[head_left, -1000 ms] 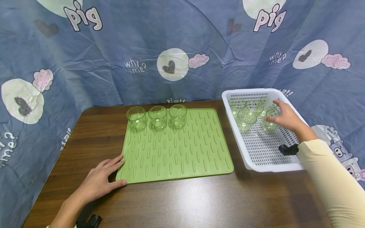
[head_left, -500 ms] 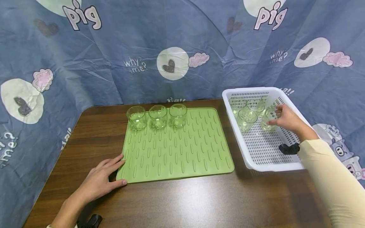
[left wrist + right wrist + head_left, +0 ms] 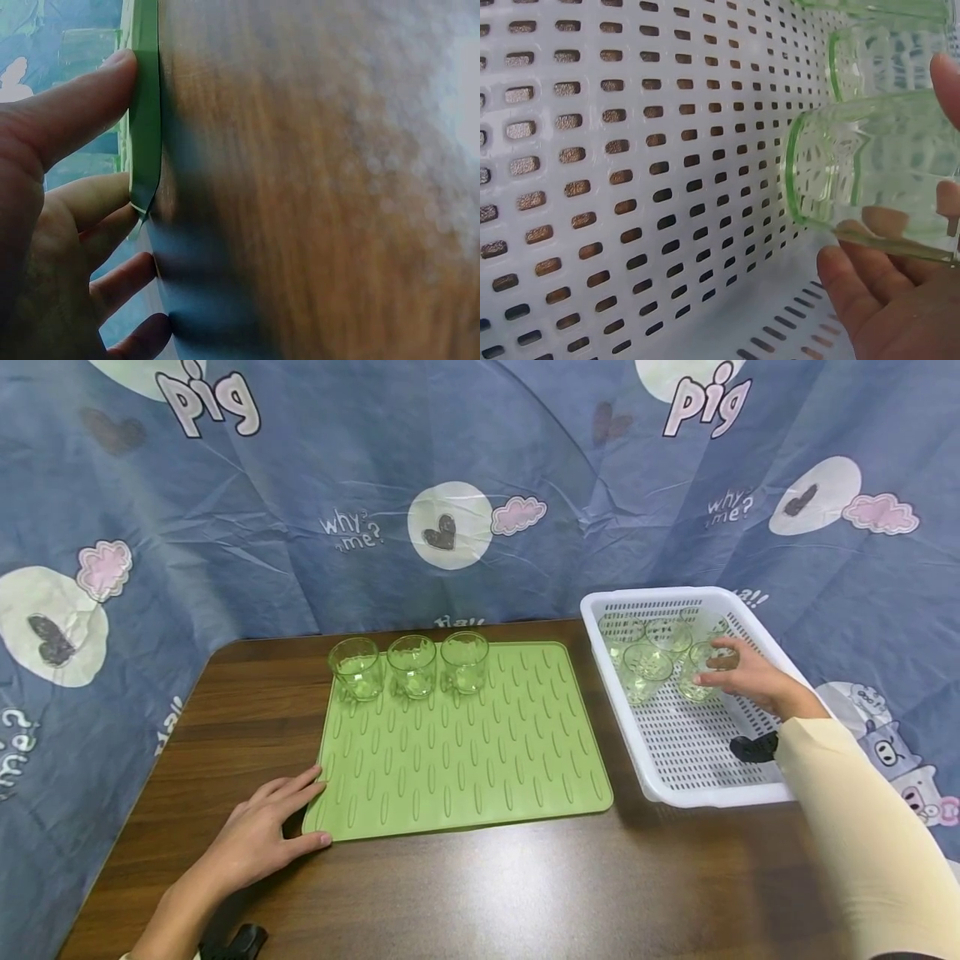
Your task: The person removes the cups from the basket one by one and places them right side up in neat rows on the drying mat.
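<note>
My right hand [image 3: 757, 681] is inside the white basket [image 3: 651, 781], thumb and fingers around a clear green-tinted glass [image 3: 692, 675]. In the right wrist view that glass [image 3: 832, 169] lies between the thumb and the curled fingers [image 3: 855, 289], its base facing the perforated basket floor. Several similar glasses, one of them a glass [image 3: 645, 670] just to the left, stand near it. At the green ribbed mat [image 3: 465, 768], my left hand [image 3: 251, 839] rests with fingers spread on the left edge and thumb at the front corner. Three glasses [image 3: 412, 668] stand in a row along the mat's back edge.
The mat and basket sit side by side on a dark wooden table [image 3: 480, 893], with a narrow strip of wood between them. A blue printed cloth [image 3: 300, 485] hangs behind the table. The basket's raised rim surrounds the glasses in it.
My right hand has closed in around the glass in the basket, and that glass has shifted slightly left. The left hand and the three glasses on the mat have stayed put.
</note>
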`<state>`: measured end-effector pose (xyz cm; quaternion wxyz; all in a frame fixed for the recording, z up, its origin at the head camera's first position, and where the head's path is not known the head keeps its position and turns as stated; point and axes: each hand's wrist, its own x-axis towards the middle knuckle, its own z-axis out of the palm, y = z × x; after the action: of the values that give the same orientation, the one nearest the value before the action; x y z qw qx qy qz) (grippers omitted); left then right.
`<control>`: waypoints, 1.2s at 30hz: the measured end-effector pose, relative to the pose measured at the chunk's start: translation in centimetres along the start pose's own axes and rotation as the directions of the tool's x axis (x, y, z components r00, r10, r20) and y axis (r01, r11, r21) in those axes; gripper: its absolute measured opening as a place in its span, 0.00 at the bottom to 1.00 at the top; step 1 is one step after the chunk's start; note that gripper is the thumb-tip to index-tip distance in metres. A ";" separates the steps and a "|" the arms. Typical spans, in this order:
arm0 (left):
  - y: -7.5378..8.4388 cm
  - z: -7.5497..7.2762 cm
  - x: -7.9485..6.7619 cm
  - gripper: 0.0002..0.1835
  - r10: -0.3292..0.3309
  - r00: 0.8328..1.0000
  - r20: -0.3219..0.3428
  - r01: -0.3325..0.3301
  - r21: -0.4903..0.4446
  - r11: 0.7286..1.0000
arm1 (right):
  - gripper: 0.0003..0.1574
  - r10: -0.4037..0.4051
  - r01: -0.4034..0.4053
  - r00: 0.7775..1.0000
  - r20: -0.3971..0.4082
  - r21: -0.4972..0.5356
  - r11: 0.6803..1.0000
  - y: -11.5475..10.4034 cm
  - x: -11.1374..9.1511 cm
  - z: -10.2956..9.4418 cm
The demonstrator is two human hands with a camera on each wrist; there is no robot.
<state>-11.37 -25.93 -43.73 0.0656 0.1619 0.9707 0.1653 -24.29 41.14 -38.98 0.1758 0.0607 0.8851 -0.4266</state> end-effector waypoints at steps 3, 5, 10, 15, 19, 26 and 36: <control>0.0 0.0 -0.1 0.43 0.001 1.000 -0.004 -0.001 0.006 1.000 | 0.64 -0.003 0.002 1.000 0.012 0.017 1.000 0.2 0.3 0.0; -0.1 0.0 -0.2 0.43 -0.001 1.000 -0.002 0.001 0.009 1.000 | 0.64 0.000 0.000 1.000 0.013 0.015 1.000 0.2 0.4 0.1; -0.1 0.2 -0.4 0.43 -0.007 1.000 0.002 0.007 0.016 1.000 | 0.63 0.001 -0.001 1.000 0.011 0.005 1.000 0.2 0.4 0.3; -0.2 0.4 -0.5 0.43 -0.010 1.000 -0.003 0.010 0.019 1.000 | 0.64 0.000 0.000 1.000 0.011 0.002 1.000 0.2 0.6 0.3; -0.2 0.4 -0.5 0.42 -0.009 1.000 -0.009 0.009 0.018 1.000 | 0.65 -0.008 0.008 1.000 0.007 0.006 1.000 0.1 0.6 0.3; 0.0 0.1 -0.4 0.43 -0.007 1.000 -0.003 0.007 0.002 1.000 | 0.63 -0.026 0.026 1.000 0.015 -0.036 0.999 -0.2 0.0 0.2; 0.1 0.0 -0.2 0.42 0.002 1.000 0.001 -0.002 0.003 1.000 | 0.60 -0.077 0.083 0.996 0.052 -0.120 0.989 -0.8 -0.7 -0.4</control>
<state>-11.15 -25.94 -43.67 0.0657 0.1629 0.9707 0.1638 -23.99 40.96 -37.90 0.1828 0.0042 0.9069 -0.3797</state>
